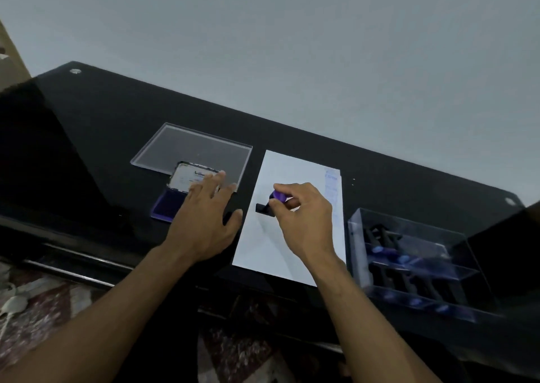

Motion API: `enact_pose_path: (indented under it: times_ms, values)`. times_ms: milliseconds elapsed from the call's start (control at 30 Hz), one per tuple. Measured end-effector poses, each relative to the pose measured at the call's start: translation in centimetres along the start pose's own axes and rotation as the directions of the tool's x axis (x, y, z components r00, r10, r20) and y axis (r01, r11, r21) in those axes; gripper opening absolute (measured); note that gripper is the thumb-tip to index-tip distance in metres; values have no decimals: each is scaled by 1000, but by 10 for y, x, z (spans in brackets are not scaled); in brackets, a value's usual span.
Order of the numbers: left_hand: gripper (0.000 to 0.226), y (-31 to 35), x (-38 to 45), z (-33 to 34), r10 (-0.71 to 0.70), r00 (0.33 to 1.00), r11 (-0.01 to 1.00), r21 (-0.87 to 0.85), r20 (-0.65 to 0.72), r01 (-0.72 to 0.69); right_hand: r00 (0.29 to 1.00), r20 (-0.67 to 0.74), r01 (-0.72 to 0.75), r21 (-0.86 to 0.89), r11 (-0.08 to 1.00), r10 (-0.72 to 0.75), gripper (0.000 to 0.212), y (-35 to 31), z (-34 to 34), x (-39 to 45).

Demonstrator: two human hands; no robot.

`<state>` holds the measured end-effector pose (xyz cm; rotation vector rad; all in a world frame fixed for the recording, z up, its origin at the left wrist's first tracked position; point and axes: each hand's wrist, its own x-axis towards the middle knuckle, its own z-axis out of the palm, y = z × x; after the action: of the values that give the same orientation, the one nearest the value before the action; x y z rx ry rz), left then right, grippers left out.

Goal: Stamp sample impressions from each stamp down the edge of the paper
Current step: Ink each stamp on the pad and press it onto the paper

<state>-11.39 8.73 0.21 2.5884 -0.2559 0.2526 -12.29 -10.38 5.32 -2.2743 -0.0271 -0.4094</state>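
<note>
Ink pad lid (191, 175) print blurred; nothing legible.

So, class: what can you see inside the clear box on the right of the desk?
Inside the clear box, several black stamps with purple knobs lie in two rows, split by a divider. The blur hides their exact number, and their printing faces cannot be seen.
</note>
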Motion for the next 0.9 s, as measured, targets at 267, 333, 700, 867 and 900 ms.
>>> enact_pose_path:
  times_ms: [267,333,700,867,900]
  values:
    - [64,43,10,46,135,987,991,-18,87,-134,990,-116,-81,-36,996,76,24,44,-53,-6]
    - [64,53,14,56,162,981,987,-15,102,-162,987,-134,-95,-60,994,86,25,51,-63,-7]
    - [71,94,35,83,218,957,975,6,190,-223,979,-178,-131,-150,980,104,28,77,-90,-8]
    - [72,96,44,92,236,945,964,68,227,-257,983,-180,-77,-175,982,45,27,83,-94,-1]
    - [72,95,45,95,242,942,961,77,233,-266,983,-179,-70,-179,981,37,27,84,-94,1]
